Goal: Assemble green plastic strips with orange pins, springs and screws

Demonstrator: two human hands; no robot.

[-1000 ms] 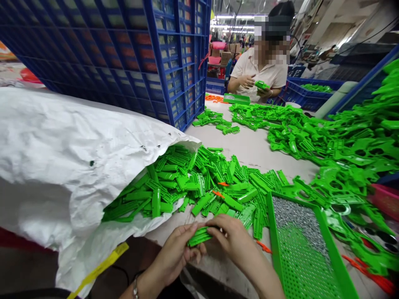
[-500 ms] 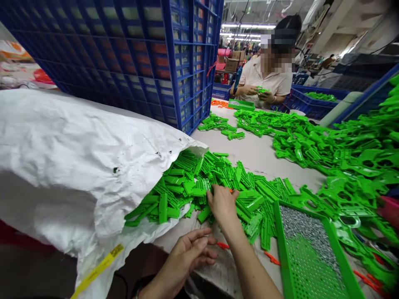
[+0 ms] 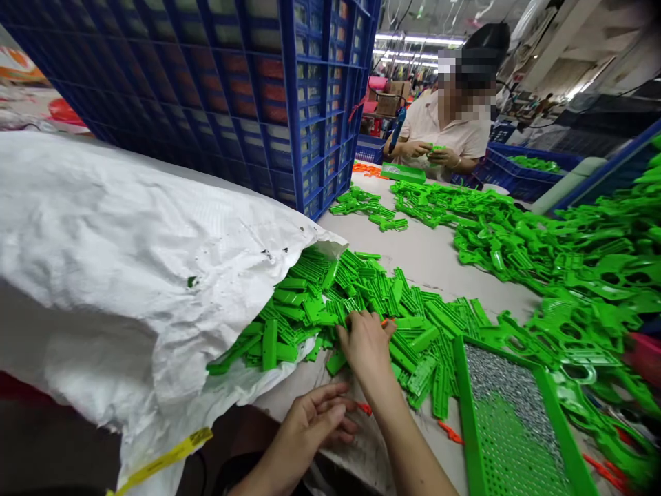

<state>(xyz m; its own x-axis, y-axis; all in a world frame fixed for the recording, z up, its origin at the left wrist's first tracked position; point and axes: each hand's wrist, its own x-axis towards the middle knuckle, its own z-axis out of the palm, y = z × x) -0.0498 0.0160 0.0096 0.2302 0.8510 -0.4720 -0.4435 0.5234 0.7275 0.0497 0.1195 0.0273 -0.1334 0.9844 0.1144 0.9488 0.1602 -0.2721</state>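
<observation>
My right hand [image 3: 365,348] is palm down on a heap of green plastic toy-gun parts [image 3: 426,337]. Its fingers are spread and bent down among the pieces, with the tips partly hidden. Close by its fingers on the right, a bit of orange plastic [image 3: 388,322] shows. Below and to the left, my left hand [image 3: 316,419] hovers over the table edge with nothing in it, fingers apart. The heap spills from the mouth of a white woven sack [image 3: 155,241]. A small orange piece [image 3: 364,408] lies between my left hand and my right forearm.
A green perforated tray [image 3: 467,413] holding small metal parts stands at right. More green gun-shaped halves [image 3: 583,275] are piled beyond it. A large blue crate [image 3: 289,103] looms behind the sack. Across the table [image 3: 428,251], a co-worker [image 3: 444,131] handles a green piece.
My right hand has shifted very slightly down and left on the heap. My left hand stays nearly in place. The whole view has moved a little.
</observation>
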